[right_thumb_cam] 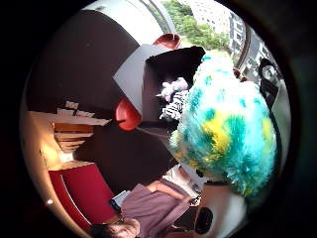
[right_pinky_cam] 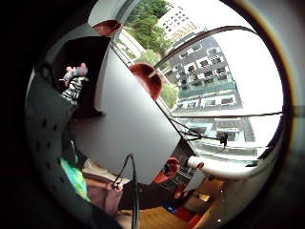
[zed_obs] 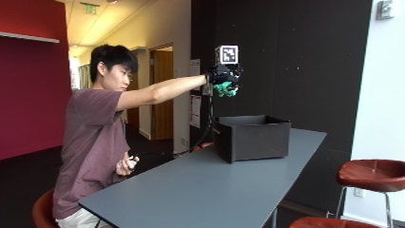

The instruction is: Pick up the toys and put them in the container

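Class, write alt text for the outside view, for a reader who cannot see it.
A seated person holds a fluffy green toy in the gloved right hand, raised above an open black container on a grey table. Red stools stand nearby.

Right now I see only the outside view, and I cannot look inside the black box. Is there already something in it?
Observer: Yes. The thumb side palm view shows a zebra-striped toy lying in the black box.
Operator: Only this one?
Observer: No, a pink and purple toy lies right beside it.
Operator: What is the green thing in the hand?
Observer: A fluffy toy, teal with yellow patches, held by the right hand.
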### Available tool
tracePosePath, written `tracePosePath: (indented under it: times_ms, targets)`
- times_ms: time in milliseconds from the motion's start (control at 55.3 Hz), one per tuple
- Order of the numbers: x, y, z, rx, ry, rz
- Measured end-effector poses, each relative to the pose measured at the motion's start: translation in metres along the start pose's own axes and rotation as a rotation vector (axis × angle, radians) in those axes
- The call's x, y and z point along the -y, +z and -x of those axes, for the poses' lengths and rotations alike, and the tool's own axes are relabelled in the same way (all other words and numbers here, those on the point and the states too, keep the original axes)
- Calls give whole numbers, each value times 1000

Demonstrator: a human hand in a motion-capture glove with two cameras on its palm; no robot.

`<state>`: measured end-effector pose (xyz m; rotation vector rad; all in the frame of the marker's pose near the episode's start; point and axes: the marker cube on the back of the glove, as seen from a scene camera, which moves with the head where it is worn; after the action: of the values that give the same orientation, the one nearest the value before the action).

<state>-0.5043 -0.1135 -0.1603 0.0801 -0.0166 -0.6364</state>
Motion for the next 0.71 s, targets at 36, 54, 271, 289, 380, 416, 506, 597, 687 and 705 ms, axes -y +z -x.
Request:
tracePosePath:
  times_ms: [36,54,271,289,380,416,506,597,687,705]
  targets:
    - [9,1,3,-21,-8,1]
    - [12,2,0,-35,-22,4]
    - [54,18,12,90,42,-30]
    - [57,22,13,29,22,-16]
    - [82,39,50,-202,-206,35]
    - [93,41,75,-123,-126,21]
    - [103,49,79,-52,31,-12]
    - [96,64,47,-145,28,17]
    - [97,73,50,-56,49,82]
    - [97,76,50,-65,90,111]
